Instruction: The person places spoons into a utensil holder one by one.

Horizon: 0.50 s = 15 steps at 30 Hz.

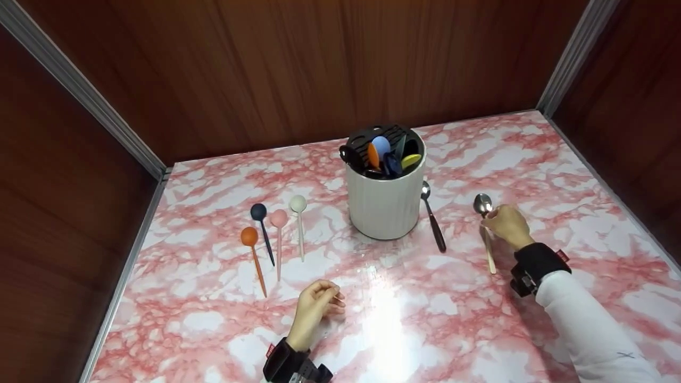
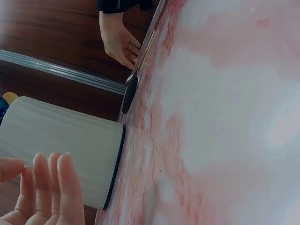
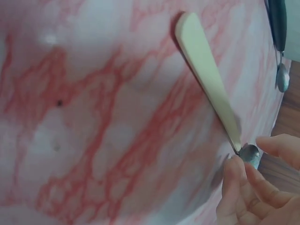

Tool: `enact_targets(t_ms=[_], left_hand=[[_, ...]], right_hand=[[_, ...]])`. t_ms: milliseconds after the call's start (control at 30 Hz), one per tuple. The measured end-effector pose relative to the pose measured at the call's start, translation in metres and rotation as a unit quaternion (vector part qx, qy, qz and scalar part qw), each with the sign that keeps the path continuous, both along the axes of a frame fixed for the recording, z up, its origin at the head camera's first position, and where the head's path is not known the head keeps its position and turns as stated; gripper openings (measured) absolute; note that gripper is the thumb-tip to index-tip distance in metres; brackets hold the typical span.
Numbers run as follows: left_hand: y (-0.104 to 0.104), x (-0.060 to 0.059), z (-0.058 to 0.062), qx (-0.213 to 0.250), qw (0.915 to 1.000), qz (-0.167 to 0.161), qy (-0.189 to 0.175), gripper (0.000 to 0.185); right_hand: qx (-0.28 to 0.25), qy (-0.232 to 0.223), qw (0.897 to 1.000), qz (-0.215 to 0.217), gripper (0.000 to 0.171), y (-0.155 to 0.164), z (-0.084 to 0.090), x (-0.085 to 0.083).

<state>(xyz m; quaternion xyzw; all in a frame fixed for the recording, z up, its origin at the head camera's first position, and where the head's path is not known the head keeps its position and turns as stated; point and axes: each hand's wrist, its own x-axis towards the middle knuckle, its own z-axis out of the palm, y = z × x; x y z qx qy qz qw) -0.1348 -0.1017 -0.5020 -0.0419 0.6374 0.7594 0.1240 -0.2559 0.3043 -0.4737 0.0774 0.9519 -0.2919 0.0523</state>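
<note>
On the right side of the table my right hand (image 1: 508, 226) is at the neck of a metal spoon (image 1: 489, 250) with a cream handle, which lies flat. In the right wrist view the fingers (image 3: 234, 176) reach the neck, just below the bowl (image 3: 250, 153), while the thumb stands apart from them; the handle (image 3: 206, 75) lies along the tabletop. Near the front my left hand (image 1: 317, 306) hangs with loosely bent fingers and holds nothing. Its fingers (image 2: 68, 187) show before the white utensil holder (image 2: 65, 136) in the left wrist view.
A white ribbed holder (image 1: 385, 207) with a black slotted top bears several coloured utensils. Beside it lies a dark-handled spoon (image 1: 435, 226). To the left are orange (image 1: 249, 236), navy (image 1: 258, 211), pink (image 1: 279, 218) and pale (image 1: 298, 203) spoons. Wooden panels (image 1: 298, 69) enclose the table.
</note>
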Motion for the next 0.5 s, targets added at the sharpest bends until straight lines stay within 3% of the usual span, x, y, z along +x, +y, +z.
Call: enact_targets(t_ms=[500], left_hand=[[-0.0004,0.0012,-0.0012,0.000,1.0000,0.005,-0.001,0.008]], right_hand=[[-0.010,-0.009,1.000,-0.016,0.031,0.0013,-0.0074,-0.0006]])
